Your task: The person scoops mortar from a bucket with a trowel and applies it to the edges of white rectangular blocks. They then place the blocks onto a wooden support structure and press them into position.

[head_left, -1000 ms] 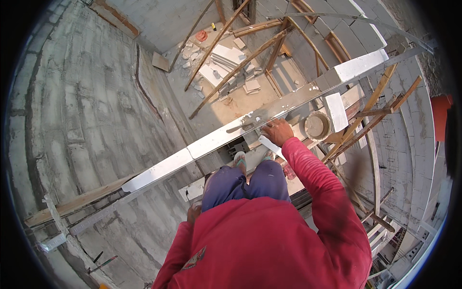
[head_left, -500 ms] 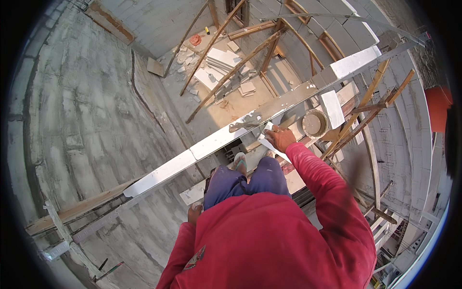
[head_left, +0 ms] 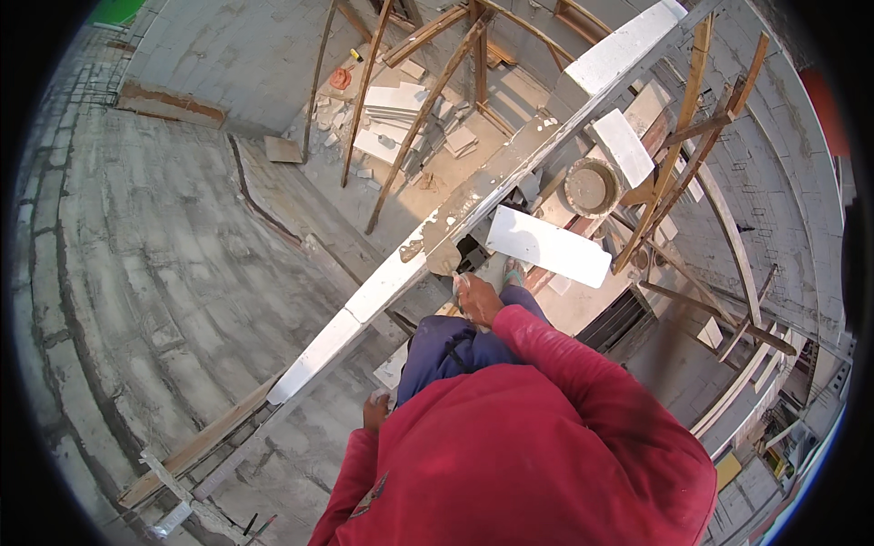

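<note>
My right hand (head_left: pixel 478 300) is closed around the handle of what looks like a trowel (head_left: pixel 443 258), its grey blade against the edge of the wall top. Wet grey mortar (head_left: pixel 469 198) coats part of that wall, between white blocks (head_left: pixel 382 280) toward the left and a raised white block (head_left: pixel 605 62) at the far right. To the right of the hand, a loose white block (head_left: pixel 550 246) shows its broad face. Beside my left thigh is my left hand (head_left: pixel 374 411), its fingers mostly hidden. Behind the loose block stands a round bucket (head_left: pixel 592 188) of grey mortar.
Another white slab (head_left: pixel 623 147) lies by the bucket. Wooden poles (head_left: pixel 696 150) rise on the right, and more props (head_left: pixel 428 105) stand beyond the wall. Broken white boards (head_left: pixel 391 118) litter the floor below. A foot in a sandal (head_left: pixel 514 272) rests on the planks.
My right hand has drawn back from the white block toward my knees and now has the trowel at the wall. The block's broad face has come into sight. The view has shifted.
</note>
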`<state>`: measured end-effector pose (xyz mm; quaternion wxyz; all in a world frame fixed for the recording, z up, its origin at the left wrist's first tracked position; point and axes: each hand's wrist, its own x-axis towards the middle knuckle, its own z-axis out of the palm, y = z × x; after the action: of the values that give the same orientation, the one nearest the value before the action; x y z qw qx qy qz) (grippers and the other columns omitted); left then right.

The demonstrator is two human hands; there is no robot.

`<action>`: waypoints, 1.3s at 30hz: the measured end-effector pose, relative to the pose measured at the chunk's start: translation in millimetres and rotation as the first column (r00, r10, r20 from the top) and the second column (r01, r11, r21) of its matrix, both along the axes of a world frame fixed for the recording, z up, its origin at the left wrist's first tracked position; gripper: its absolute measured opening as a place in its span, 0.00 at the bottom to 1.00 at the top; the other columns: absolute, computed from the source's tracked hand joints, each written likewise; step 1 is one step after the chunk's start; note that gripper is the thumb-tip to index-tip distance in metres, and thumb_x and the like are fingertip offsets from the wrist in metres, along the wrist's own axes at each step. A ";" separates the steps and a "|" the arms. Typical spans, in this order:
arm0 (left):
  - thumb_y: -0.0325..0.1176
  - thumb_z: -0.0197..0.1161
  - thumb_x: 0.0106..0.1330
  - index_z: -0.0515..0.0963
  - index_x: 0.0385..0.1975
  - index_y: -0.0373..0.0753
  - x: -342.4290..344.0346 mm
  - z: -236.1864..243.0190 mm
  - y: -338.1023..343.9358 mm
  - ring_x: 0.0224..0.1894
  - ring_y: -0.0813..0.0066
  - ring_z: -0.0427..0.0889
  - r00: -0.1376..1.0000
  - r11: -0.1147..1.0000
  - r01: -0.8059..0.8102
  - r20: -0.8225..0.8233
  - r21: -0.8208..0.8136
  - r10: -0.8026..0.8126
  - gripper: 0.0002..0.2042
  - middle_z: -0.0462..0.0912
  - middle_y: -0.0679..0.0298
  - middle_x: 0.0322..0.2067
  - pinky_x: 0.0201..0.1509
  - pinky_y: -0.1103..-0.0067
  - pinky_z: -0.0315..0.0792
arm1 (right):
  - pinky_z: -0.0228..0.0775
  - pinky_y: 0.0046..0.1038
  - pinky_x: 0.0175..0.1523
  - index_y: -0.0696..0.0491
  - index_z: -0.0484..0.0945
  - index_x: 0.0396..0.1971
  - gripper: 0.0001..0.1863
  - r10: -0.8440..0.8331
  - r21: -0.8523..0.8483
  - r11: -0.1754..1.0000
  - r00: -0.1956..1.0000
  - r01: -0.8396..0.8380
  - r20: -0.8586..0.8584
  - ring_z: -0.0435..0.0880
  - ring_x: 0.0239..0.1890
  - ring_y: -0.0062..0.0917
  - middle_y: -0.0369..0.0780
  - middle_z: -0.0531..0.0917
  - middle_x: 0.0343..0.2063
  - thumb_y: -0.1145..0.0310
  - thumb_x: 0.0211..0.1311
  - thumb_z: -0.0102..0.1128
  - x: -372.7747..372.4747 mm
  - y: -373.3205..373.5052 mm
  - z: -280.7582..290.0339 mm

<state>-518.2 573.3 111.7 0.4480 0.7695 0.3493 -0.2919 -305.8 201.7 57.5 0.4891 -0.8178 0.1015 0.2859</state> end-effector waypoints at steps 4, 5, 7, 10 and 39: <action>0.33 0.61 0.72 0.81 0.47 0.37 22.0 23.4 -32.7 0.31 0.76 0.82 0.993 0.996 0.068 -0.100 0.056 -0.063 0.10 0.85 0.66 0.33 0.31 0.76 0.74 | 0.75 0.56 0.53 0.55 0.74 0.59 0.26 0.297 -0.026 0.955 0.955 -0.297 0.020 0.87 0.47 0.54 0.58 0.87 0.41 0.48 0.81 0.44 -22.8 -6.1 -34.2; 0.33 0.60 0.72 0.81 0.47 0.37 24.5 27.8 -38.9 0.32 0.75 0.83 0.993 0.998 0.037 -0.112 0.052 -0.031 0.10 0.85 0.66 0.33 0.32 0.76 0.75 | 0.77 0.55 0.52 0.54 0.74 0.59 0.25 0.283 -0.083 0.957 0.958 -0.278 0.042 0.87 0.46 0.53 0.58 0.87 0.41 0.48 0.81 0.44 -26.7 -15.3 -45.8; 0.33 0.60 0.71 0.81 0.47 0.37 28.5 33.9 -46.1 0.34 0.73 0.85 0.988 0.999 0.000 -0.154 0.037 0.005 0.10 0.86 0.65 0.34 0.35 0.75 0.78 | 0.79 0.52 0.47 0.53 0.74 0.58 0.24 0.296 -0.169 0.949 0.937 -0.267 0.187 0.88 0.40 0.55 0.58 0.86 0.39 0.49 0.82 0.44 -44.6 -70.3 -74.1; 0.34 0.60 0.71 0.83 0.46 0.36 33.8 40.7 -45.2 0.36 0.72 0.86 0.968 0.981 0.142 -0.224 0.134 -0.109 0.11 0.87 0.63 0.34 0.38 0.73 0.79 | 0.81 0.51 0.50 0.50 0.70 0.65 0.28 0.227 -0.307 0.933 0.969 -0.188 0.095 0.89 0.45 0.49 0.55 0.86 0.46 0.45 0.82 0.41 -74.7 -167.8 -118.0; 0.42 0.56 0.72 0.85 0.52 0.39 54.8 -4.0 -9.8 0.55 0.49 0.84 0.738 0.723 0.636 -0.487 0.270 -0.468 0.18 0.85 0.47 0.53 0.60 0.62 0.76 | 0.76 0.41 0.58 0.55 0.82 0.58 0.33 -0.561 -0.342 0.780 0.827 0.524 -0.013 0.86 0.51 0.45 0.53 0.88 0.46 0.40 0.70 0.62 -26.2 -486.6 -341.7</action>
<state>-463.5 563.5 107.6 0.0837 0.8431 0.2333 -0.4772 -332.0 -284.8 -284.2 0.4030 -0.8049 0.4060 0.1581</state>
